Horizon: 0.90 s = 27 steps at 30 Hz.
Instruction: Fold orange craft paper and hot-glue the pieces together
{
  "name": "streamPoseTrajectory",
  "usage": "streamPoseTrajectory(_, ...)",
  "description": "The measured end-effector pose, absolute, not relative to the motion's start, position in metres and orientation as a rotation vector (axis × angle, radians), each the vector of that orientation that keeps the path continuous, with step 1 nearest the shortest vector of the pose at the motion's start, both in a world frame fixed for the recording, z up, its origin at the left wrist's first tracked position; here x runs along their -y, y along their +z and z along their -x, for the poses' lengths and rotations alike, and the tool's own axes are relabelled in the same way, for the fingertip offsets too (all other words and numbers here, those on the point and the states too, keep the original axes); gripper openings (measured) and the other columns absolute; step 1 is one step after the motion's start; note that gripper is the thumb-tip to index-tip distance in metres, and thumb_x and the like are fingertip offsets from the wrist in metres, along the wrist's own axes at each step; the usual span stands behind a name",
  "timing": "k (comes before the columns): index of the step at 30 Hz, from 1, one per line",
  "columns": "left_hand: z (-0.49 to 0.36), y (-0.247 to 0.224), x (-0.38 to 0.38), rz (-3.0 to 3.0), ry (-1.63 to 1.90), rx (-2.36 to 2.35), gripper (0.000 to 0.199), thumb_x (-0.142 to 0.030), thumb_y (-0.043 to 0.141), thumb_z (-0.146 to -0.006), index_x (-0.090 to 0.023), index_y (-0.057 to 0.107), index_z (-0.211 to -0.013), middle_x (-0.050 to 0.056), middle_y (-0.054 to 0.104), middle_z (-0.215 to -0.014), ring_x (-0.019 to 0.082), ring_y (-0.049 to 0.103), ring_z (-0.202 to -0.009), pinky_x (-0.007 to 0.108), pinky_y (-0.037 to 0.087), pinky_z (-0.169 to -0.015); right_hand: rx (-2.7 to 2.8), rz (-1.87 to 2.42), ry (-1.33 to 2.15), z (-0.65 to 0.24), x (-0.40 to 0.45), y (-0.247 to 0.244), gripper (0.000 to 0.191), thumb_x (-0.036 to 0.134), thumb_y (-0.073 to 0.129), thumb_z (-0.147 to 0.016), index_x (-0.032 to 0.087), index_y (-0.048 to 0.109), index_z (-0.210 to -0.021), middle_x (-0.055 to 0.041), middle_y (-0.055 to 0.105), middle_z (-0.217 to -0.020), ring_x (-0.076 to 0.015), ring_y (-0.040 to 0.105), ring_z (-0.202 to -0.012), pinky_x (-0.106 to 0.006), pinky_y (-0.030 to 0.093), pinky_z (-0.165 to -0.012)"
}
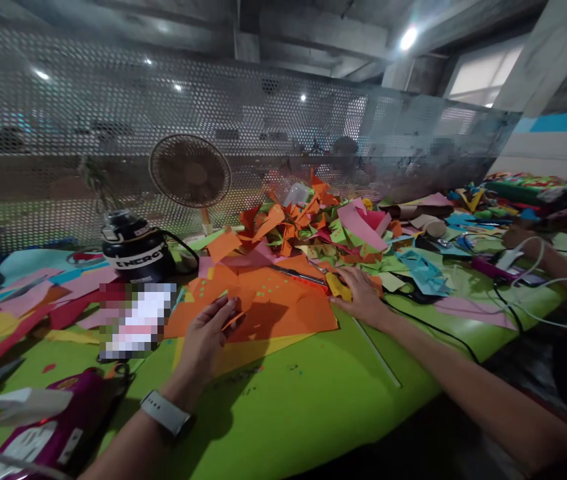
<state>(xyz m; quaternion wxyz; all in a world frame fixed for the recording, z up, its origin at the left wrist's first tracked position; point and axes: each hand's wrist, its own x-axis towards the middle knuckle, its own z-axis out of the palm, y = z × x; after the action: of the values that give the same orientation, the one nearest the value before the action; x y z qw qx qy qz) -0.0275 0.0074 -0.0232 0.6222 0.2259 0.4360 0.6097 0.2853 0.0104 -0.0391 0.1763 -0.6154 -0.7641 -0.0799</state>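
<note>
My left hand (209,333), with a pale watch on its wrist, pinches a small folded piece of orange paper (244,305) above larger orange sheets (288,313). A yellow sheet (248,355) shows beneath them. To the right, my right hand (361,293) lies palm down with its fingers spread, touching the yellow handle of a tool (338,287). Whether those fingers grip the handle is not plain; they look loose over it. A dark, long-bladed tool (298,274) lies on the orange sheet just left of that handle.
Paper scraps (308,220) are heaped at the back. A black bottle (136,250), a fan (191,171) and a blurred phone-like object (138,323) stand or lie left. Purple power strips (46,427) with cables are near left and right. Another person's arm (558,260) reaches in at right.
</note>
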Motion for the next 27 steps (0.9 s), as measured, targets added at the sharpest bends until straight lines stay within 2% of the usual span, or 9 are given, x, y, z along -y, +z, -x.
streamPoseTrajectory(3,0.028,-0.022,-0.006,-0.506,1.412,-0.995,0.015,-0.001,0.060,-0.081,-0.014,0.067,-0.078,0.002,0.072,-0.073,0.010,0.067,-0.062,0.020,0.057,-0.060,2.140,1.745,-0.188,-0.289,-0.012,-0.048,0.078,0.059,0.043,-0.087,0.016,0.023,-0.150,-0.0177,0.033,-0.149,-0.0343,0.028,-0.137,-0.055,0.029,-0.107)
streamPoseTrajectory(5,0.028,-0.021,-0.007,-0.494,1.425,-0.986,0.014,-0.001,0.060,-0.081,-0.013,0.067,-0.077,0.002,0.072,-0.071,0.010,0.067,-0.061,0.021,0.057,-0.061,2.157,1.721,-0.172,-0.291,-0.011,-0.050,0.076,0.060,0.037,-0.089,0.019,0.020,-0.151,-0.0158,0.030,-0.151,-0.0334,0.025,-0.139,-0.056,0.026,-0.109)
streamPoseTrajectory(9,0.027,-0.019,-0.008,-0.499,1.421,-0.972,0.013,-0.002,0.061,-0.080,-0.013,0.067,-0.076,0.002,0.071,-0.069,0.010,0.066,-0.061,0.021,0.057,-0.062,2.206,1.697,-0.184,-0.292,-0.013,-0.047,0.071,0.064,0.030,-0.090,0.022,0.030,-0.148,-0.0147,0.035,-0.149,-0.0342,0.030,-0.137,-0.056,0.027,-0.109)
streamPoseTrajectory(14,0.027,-0.022,-0.009,-0.502,1.411,-1.010,0.013,-0.002,0.062,-0.079,-0.014,0.067,-0.077,0.002,0.072,-0.072,0.010,0.067,-0.061,0.021,0.057,-0.062,2.128,1.871,-0.197,-0.287,-0.019,-0.030,0.075,0.063,0.033,-0.089,0.013,0.036,-0.144,-0.0203,0.038,-0.147,-0.0381,0.032,-0.135,-0.055,0.032,-0.104)
streamPoseTrajectory(17,0.029,-0.026,-0.010,-0.509,1.394,-1.035,0.013,-0.002,0.063,-0.079,-0.014,0.068,-0.078,0.002,0.073,-0.075,0.010,0.068,-0.062,0.020,0.057,-0.061,2.202,1.836,-0.321,-0.283,-0.020,-0.024,0.066,0.059,0.040,-0.089,0.017,0.047,-0.139,-0.0174,0.038,-0.147,-0.0377,0.029,-0.136,-0.056,0.029,-0.106)
streamPoseTrajectory(20,0.030,-0.029,-0.011,-0.525,1.375,-1.045,0.014,-0.003,0.063,-0.079,-0.015,0.068,-0.080,0.002,0.073,-0.075,0.010,0.068,-0.063,0.020,0.057,-0.060,2.275,1.812,-0.317,-0.280,-0.019,-0.025,0.052,0.052,0.044,-0.090,0.022,0.057,-0.130,-0.0142,0.047,-0.142,-0.0348,0.035,-0.133,-0.055,0.031,-0.105)
streamPoseTrajectory(23,0.031,-0.031,-0.011,-0.541,1.373,-1.040,0.014,-0.003,0.061,-0.081,-0.015,0.068,-0.079,0.002,0.072,-0.074,0.010,0.068,-0.063,0.020,0.057,-0.060,2.277,1.807,-0.293,-0.279,-0.020,-0.028,0.046,0.047,0.048,-0.089,0.023,0.060,-0.126,-0.0128,0.051,-0.137,-0.0332,0.034,-0.134,-0.053,0.030,-0.106)
streamPoseTrajectory(27,0.030,-0.029,-0.010,-0.539,1.375,-1.041,0.013,-0.003,0.062,-0.080,-0.014,0.068,-0.077,0.002,0.072,-0.072,0.010,0.067,-0.062,0.019,0.056,-0.059,2.279,1.781,-0.239,-0.281,-0.022,-0.030,0.047,0.043,0.051,-0.087,0.017,0.061,-0.125,-0.0143,0.052,-0.135,-0.0333,0.031,-0.135,-0.053,0.028,-0.109)
